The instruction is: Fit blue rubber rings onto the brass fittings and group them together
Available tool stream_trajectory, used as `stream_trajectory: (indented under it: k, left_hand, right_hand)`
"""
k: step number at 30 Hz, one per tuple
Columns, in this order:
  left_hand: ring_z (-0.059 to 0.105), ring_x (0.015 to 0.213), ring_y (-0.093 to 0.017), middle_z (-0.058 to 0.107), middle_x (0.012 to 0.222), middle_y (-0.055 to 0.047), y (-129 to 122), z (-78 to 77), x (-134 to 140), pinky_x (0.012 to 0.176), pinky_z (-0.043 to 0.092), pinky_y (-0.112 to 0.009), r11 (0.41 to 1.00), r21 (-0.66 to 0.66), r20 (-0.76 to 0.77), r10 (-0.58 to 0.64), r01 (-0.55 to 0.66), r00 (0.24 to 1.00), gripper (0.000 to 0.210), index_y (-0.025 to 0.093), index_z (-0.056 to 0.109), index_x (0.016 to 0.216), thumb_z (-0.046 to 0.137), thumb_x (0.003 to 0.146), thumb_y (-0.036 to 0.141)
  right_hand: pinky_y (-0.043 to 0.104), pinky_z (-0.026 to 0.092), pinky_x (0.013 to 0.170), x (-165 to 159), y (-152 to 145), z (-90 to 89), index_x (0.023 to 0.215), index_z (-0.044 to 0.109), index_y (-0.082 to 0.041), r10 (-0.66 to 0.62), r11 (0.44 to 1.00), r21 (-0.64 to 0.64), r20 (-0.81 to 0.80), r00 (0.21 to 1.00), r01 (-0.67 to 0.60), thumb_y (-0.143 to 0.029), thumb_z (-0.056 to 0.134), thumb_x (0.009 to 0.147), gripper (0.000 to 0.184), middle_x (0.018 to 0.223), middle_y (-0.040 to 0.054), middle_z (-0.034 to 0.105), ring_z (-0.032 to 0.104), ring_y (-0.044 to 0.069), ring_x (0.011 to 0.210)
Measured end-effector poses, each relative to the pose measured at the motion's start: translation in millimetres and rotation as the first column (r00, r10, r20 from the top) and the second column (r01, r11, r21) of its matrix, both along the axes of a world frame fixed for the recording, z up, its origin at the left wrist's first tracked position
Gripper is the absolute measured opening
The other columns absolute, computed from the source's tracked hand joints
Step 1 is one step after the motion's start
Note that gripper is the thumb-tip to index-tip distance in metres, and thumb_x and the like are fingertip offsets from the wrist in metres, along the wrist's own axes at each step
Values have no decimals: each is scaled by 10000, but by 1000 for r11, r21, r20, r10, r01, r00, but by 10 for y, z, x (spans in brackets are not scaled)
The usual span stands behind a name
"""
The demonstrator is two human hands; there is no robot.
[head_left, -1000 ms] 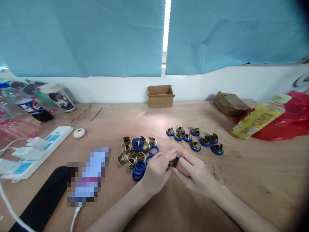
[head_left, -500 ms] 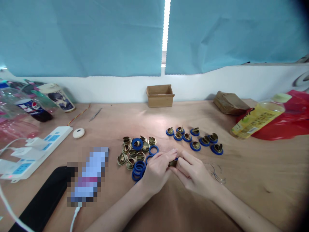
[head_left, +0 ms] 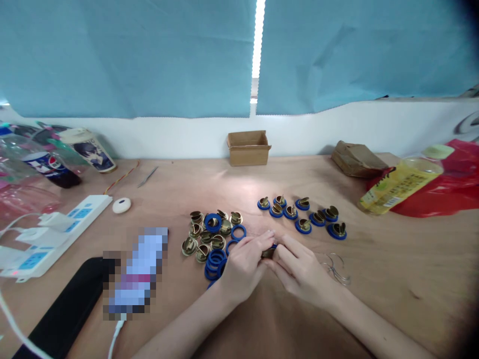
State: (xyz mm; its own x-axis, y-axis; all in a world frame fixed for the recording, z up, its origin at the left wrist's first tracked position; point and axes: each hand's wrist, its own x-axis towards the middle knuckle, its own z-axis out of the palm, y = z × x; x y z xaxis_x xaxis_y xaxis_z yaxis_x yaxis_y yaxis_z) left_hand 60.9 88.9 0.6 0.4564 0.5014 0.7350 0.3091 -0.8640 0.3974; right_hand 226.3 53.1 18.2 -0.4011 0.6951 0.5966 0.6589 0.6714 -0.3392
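My left hand point(head_left: 245, 264) and my right hand point(head_left: 299, 264) meet over the table, fingers closed on one small brass fitting point(head_left: 268, 253) with a bit of blue at its edge. The fingers hide most of it. Left of my hands lies a cluster of brass fittings point(head_left: 202, 252) with upright flaps, and loose blue rings point(head_left: 238, 232) lie beside and on it. Beyond my right hand, several brass fittings seated in blue rings point(head_left: 303, 226) are spread out. Thin curved metal wires point(head_left: 337, 269) lie just right of my right hand.
An open cardboard box point(head_left: 249, 155) stands against the wall. At left are a power strip point(head_left: 56, 239), a phone point(head_left: 140, 269), a black pouch point(head_left: 71, 304) and a cola bottle point(head_left: 52, 169). A yellow drink bottle point(head_left: 402, 184) leans on a red bag point(head_left: 452, 184) at right.
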Motion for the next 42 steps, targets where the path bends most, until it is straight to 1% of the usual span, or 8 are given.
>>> stream_trajectory:
  k: [7,11,18,20,24,33,37,42]
  left_hand:
    - [687,1001,-209,704,1139,-106,2,-2,-29,883,556,-351,994,-109,-9,32,-33,999,337,179,520,1233,577,903,217]
    - [689,983,-210,705,1133,-106,-9,-2,-23,880,554,-348,990,-139,-33,22,-26,999,351,181,512,1254,563,924,291]
    - [699,955,-208,717,1091,-89,-29,-35,14,875,556,-353,993,-117,-28,12,-15,1000,346,188,515,1245,583,912,254]
    - [699,954,-212,720,1072,-87,-30,-37,15,867,560,-357,993,-113,-26,15,-18,1000,344,187,518,1236,594,904,241]
    - [701,935,-214,723,1050,-80,-20,-30,7,850,564,-358,992,-120,-27,30,-33,999,348,192,526,1220,617,886,231]
    - [698,932,-204,722,1057,-79,-14,-6,-2,838,568,-341,995,-101,-25,17,-19,1000,367,173,534,1215,625,860,165]
    - [684,1008,-212,712,1105,-94,-5,14,-4,885,561,-349,997,-80,-26,-3,1,1000,401,165,516,1241,625,856,135]
    - [581,1209,-247,628,1270,-146,13,35,3,983,524,-409,995,-93,-38,-44,41,998,431,162,474,1304,593,890,149]
  right_hand:
    - [267,495,687,77,28,-2,874,536,-195,34,999,-22,-25,999,-34,-269,515,960,115,920,72,585,588,169,796]
    - [243,482,642,79,30,19,880,536,-197,10,998,-63,-77,997,-15,-319,528,956,144,849,47,595,595,152,739]
    - [219,442,510,79,17,5,912,527,-208,-69,991,-125,-154,986,50,-294,518,961,100,701,-2,615,574,127,577]
    - [218,450,509,86,16,13,976,536,-213,-76,987,-153,-160,984,52,-256,521,955,50,717,-3,629,585,128,581]
    - [246,485,562,96,21,28,1084,525,-214,-64,990,-135,-141,988,45,-225,533,930,155,751,5,638,606,144,611]
    - [250,463,552,88,31,14,1056,521,-207,-84,987,-151,-146,986,62,-205,534,906,150,719,-10,602,579,134,593]
    - [240,425,512,56,40,30,978,505,-201,-155,944,-320,-219,963,80,-236,553,890,106,668,-30,541,536,123,559]
    - [211,401,472,7,119,-5,857,482,-207,-243,802,-593,-434,868,-72,-264,575,851,109,639,-60,437,459,97,538]
